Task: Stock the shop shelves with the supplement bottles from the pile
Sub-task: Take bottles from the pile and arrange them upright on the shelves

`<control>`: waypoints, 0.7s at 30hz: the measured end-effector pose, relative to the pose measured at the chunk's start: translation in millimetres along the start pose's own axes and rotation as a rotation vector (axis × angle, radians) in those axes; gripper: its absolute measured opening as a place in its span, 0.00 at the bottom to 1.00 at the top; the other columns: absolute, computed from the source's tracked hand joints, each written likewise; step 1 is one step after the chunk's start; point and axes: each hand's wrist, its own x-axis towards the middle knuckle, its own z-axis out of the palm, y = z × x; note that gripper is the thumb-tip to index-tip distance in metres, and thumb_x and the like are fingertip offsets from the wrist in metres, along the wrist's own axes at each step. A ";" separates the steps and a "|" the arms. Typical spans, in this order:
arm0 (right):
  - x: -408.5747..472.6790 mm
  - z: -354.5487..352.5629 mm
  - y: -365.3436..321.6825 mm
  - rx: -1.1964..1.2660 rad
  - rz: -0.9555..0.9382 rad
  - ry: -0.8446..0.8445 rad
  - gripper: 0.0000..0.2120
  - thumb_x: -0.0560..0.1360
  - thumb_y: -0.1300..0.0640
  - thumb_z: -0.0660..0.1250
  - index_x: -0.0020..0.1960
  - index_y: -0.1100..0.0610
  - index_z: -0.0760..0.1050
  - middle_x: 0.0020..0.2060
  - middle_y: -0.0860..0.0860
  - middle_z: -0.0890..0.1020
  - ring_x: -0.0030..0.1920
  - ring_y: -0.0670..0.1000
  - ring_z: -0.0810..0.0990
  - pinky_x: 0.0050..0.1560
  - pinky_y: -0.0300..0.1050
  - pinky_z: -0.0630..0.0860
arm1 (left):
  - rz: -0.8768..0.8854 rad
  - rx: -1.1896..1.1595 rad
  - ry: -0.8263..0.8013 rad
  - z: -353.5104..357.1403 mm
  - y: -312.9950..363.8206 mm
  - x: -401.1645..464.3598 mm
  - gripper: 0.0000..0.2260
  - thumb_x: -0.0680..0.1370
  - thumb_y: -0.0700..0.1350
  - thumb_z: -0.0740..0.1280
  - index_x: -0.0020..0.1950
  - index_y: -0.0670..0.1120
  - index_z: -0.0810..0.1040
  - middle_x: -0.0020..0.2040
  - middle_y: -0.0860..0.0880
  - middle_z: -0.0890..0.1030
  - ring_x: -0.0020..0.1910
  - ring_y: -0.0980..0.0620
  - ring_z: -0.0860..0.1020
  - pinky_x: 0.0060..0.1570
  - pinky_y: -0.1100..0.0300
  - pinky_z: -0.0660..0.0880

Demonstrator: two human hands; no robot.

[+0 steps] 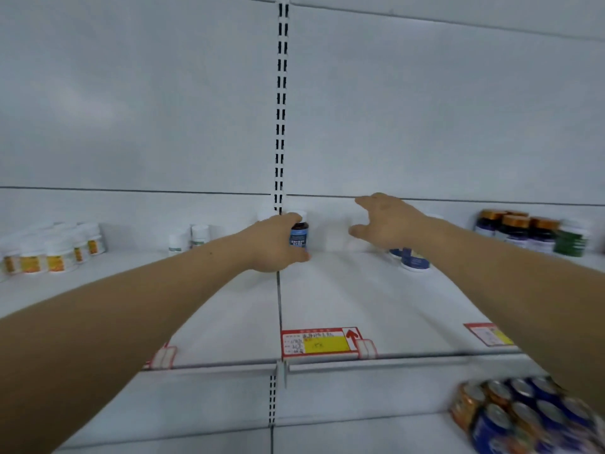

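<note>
Presently on the white shelf [327, 296], centre of the frame: one dark bottle with a blue label [299, 234], upright, near the back panel just right of the slotted upright [281, 103]. The left hand [273, 245] grips it, fingers curled over its cap and thumb at its base.

Right of centre: the right hand [384, 224] hovers above the shelf, fingers spread apart and holding nothing. Below its wrist, blue-and-white bottles [413, 259], partly hidden by the arm.

Left edge: white bottles with yellow-orange labels [55, 252], grouped. Left of centre: white bottles with green print [191, 239].

Right edge: dark bottles with gold caps [517, 229]; beside them a green bottle [571, 240].

Shelf front edge, lower centre: a red-and-yellow price tag [319, 343]; its writing is too blurred to read.

Lower right corner, shelf below: a blurred cluster of blue and orange cans [523, 417].
</note>
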 end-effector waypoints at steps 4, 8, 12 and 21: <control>-20.8 -9.6 39.2 -0.013 0.088 0.032 0.32 0.77 0.43 0.61 0.75 0.56 0.57 0.70 0.57 0.65 0.70 0.58 0.63 0.68 0.52 0.65 | 0.039 0.003 -0.053 17.1 29.8 -1.4 0.33 0.76 0.56 0.66 0.77 0.52 0.53 0.74 0.49 0.63 0.68 0.48 0.68 0.61 0.60 0.65; -32.7 -7.9 79.2 -0.015 0.113 0.043 0.34 0.77 0.44 0.63 0.75 0.57 0.56 0.72 0.57 0.63 0.71 0.58 0.62 0.69 0.53 0.63 | 0.080 0.027 -0.087 37.5 59.2 6.4 0.34 0.77 0.56 0.64 0.77 0.52 0.51 0.77 0.50 0.56 0.73 0.48 0.62 0.66 0.58 0.62; -34.7 0.2 117.1 0.007 0.096 0.045 0.38 0.77 0.44 0.63 0.78 0.54 0.46 0.77 0.54 0.52 0.76 0.56 0.51 0.74 0.50 0.55 | 0.064 0.025 -0.082 64.0 90.2 25.9 0.34 0.77 0.56 0.64 0.77 0.51 0.50 0.77 0.49 0.55 0.73 0.48 0.61 0.67 0.57 0.61; 0.1 23.5 186.0 0.140 -0.055 -0.042 0.36 0.77 0.51 0.63 0.78 0.55 0.47 0.75 0.56 0.55 0.71 0.57 0.64 0.69 0.48 0.64 | -0.129 -0.305 0.013 108.7 158.8 89.7 0.36 0.75 0.45 0.70 0.75 0.46 0.51 0.63 0.45 0.70 0.57 0.49 0.71 0.51 0.61 0.65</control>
